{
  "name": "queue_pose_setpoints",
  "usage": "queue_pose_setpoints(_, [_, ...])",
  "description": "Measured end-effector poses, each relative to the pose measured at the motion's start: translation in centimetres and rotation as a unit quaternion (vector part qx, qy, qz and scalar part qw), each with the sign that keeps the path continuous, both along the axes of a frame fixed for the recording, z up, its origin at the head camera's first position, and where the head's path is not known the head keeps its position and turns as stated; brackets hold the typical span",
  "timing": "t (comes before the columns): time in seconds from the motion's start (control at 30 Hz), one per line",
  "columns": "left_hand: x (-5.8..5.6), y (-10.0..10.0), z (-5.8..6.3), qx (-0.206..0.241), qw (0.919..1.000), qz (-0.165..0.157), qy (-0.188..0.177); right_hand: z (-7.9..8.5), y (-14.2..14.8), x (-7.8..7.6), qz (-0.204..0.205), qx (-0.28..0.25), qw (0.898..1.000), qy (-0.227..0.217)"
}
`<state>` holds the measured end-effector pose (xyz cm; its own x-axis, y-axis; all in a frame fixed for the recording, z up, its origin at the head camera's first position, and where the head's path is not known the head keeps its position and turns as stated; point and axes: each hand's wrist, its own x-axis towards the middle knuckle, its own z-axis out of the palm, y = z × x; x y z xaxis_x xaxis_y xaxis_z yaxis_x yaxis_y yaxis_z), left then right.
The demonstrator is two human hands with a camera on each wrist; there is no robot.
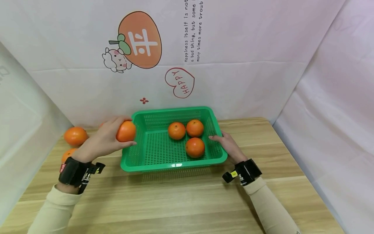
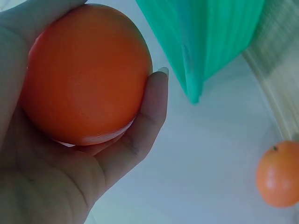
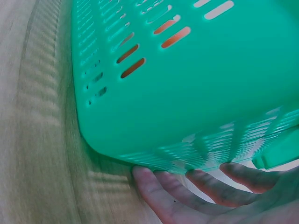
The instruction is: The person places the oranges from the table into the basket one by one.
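My left hand (image 1: 102, 139) grips an orange (image 1: 127, 131) between thumb and curled fingers, held up at the left end of a green plastic basket (image 1: 175, 167). In the left wrist view that orange (image 2: 88, 74) fills the palm, and the basket's corner (image 2: 194, 70) hangs just beyond the fingertips. My right hand (image 1: 230, 148) holds the basket's right end, thumb over the rim and fingers along the outer wall, as the fingers (image 3: 159, 196) in the right wrist view show. Inside the basket, toward its right, lie three oranges (image 1: 176, 131).
Left of the basket, loose oranges (image 1: 75, 136) lie on the wooden table (image 1: 175, 201), partly hidden by my left hand and wrist. A white printed cloth (image 1: 233, 39) stands right behind the basket, with more white cloth at both sides.
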<state>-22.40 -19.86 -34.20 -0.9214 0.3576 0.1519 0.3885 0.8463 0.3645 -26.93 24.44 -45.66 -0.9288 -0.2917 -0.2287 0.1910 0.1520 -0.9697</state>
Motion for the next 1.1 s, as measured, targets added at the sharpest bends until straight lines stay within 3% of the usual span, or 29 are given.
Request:
queue_pose_setpoints(0.17, [-0.4,1.5,-0.2,-0.021,0.9995,-0.021,-0.013,-0.1,0.0,-0.1,-0.001,-0.005,1.000,-0.004])
queue_pose_setpoints(0.73, [-2.5,6.3,-1.7,-0.023,0.9923,-0.119,-0.024,0.0,0.0,0.1,-0.001,-0.008,1.000,-0.008])
queue_pose_setpoints(1.1, [-3.7,9.2,-1.3,-0.063,0.9868,-0.145,-0.036,0.1,0.0,0.2,-0.002,-0.006,1.000,-0.004])
